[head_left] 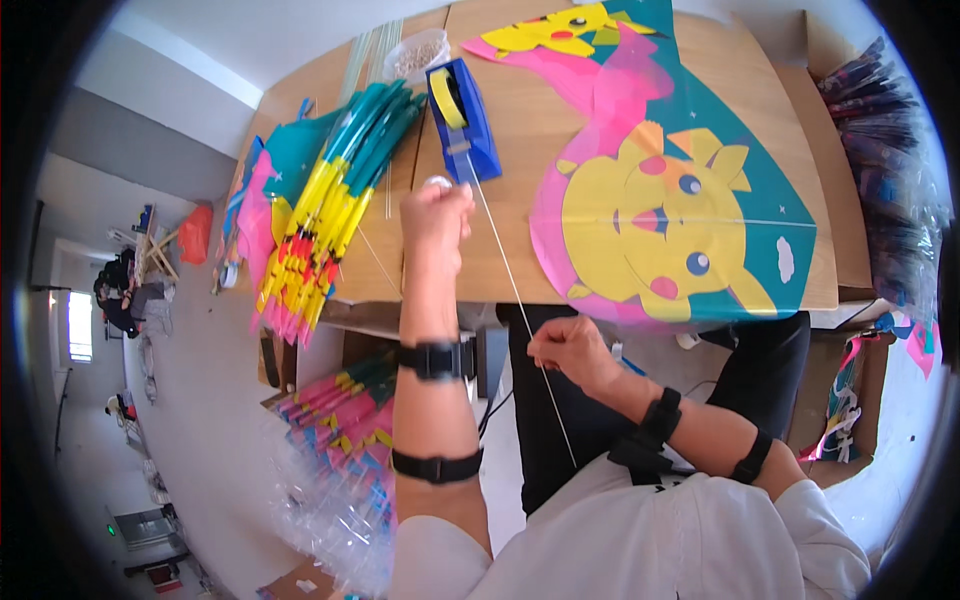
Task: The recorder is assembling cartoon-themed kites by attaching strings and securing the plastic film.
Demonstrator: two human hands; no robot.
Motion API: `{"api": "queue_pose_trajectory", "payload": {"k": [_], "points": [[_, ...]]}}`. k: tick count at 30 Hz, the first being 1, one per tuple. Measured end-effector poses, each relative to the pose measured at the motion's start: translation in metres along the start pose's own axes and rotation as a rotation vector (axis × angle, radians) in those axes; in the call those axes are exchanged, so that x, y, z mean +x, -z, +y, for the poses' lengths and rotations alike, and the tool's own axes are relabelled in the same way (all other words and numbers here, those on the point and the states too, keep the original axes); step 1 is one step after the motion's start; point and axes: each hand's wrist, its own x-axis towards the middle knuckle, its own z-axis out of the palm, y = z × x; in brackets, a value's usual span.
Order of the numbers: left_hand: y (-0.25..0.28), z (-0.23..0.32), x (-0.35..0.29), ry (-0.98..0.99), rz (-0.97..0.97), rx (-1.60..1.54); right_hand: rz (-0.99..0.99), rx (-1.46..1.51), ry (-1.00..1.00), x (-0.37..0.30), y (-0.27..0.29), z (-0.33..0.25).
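Observation:
A blue tape dispenser (482, 125) with a yellow roll stands on the wooden table. Just in front of it is my left hand (437, 215), fingers closed; what they hold is hidden. From the dispenser's front a thin white rod (505, 252) slants down past the table edge to my lap. My right hand (578, 352) pinches this rod over my lap. To the right lies a spread kite sail (650, 225), teal and pink with a yellow cartoon face. Left of my left hand rests a bundle of folded kites (335, 205) in teal, yellow and pink.
A clear tub (418, 55) of small pieces stands behind the dispenser, with thin rods (368, 55) beside it. More folded kites (345, 410) lie in a box below the table on the left. Dark wrapped packages (880, 180) sit at the right, above an open carton (845, 400).

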Motion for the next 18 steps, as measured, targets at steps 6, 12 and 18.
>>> {"api": "queue_pose_trajectory", "payload": {"k": [6,12,18], "points": [[0.022,-0.048,-0.205,0.146,0.070,0.125,-0.047,0.163,-0.066,0.002,0.001,0.002],[0.033,-0.087,-0.307,0.452,-0.041,0.050,-0.080,0.189,-0.050,0.000,-0.005,-0.001],[0.035,-0.093,-0.300,0.580,-0.126,0.031,-0.046,-0.039,-0.029,-0.018,0.001,-0.009]]}}
